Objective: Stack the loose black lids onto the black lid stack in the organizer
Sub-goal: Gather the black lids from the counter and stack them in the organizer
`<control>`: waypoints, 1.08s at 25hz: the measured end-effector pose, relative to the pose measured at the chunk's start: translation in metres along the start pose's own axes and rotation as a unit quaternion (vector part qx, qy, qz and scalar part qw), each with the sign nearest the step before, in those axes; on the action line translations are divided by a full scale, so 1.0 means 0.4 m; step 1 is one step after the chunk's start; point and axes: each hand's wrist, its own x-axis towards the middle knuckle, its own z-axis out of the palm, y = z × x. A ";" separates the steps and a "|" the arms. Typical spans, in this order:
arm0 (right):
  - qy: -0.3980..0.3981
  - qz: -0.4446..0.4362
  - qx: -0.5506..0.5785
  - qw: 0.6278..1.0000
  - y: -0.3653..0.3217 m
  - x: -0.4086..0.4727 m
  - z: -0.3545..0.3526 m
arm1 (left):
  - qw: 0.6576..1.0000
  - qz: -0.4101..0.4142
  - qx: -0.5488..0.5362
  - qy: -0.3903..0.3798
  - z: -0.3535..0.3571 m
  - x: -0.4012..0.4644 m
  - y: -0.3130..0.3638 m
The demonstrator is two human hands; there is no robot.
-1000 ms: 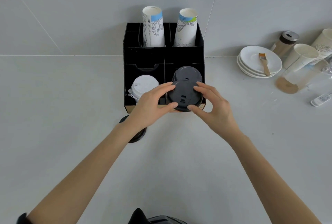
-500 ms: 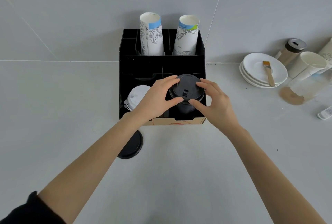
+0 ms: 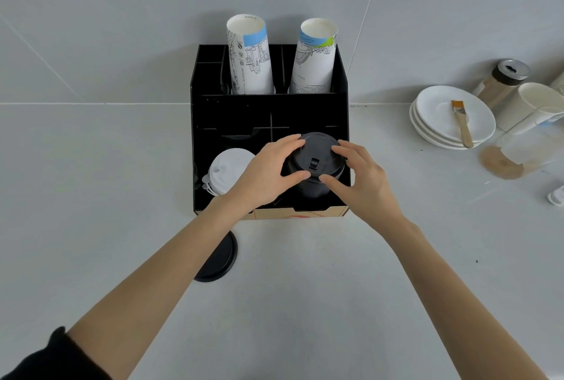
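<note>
Fingers [image 3: 297, 174] of the left hand [image 3: 262, 175] and right hand [image 3: 366, 184] are clamped on opposite rim edges of the top black lid [image 3: 316, 158], which sits on the black lid stack [image 3: 311, 189] in the organizer [image 3: 268, 111] front-right compartment, white lids [image 3: 227, 170] left of it. Press evenly so the rim nests flat, no tilt. Lid faces up, stack axis vertical. One loose black lid [image 3: 221, 257] waits on the worktop [image 3: 91, 196] under the left forearm
</note>
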 end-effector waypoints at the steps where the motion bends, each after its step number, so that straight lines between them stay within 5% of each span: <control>1: 0.001 0.002 0.002 1.000 0.001 -0.002 0.002 | 1.000 0.002 0.002 0.004 0.002 -0.001 0.000; 20: 0.017 -0.044 0.006 0.999 -0.073 -0.066 0.014 | 0.998 0.009 -0.024 0.058 -0.049 -0.123 -0.027; 27: -0.064 -0.083 0.019 0.994 -0.133 -0.136 0.089 | 0.994 -0.050 -0.002 0.092 -0.098 -0.277 -0.112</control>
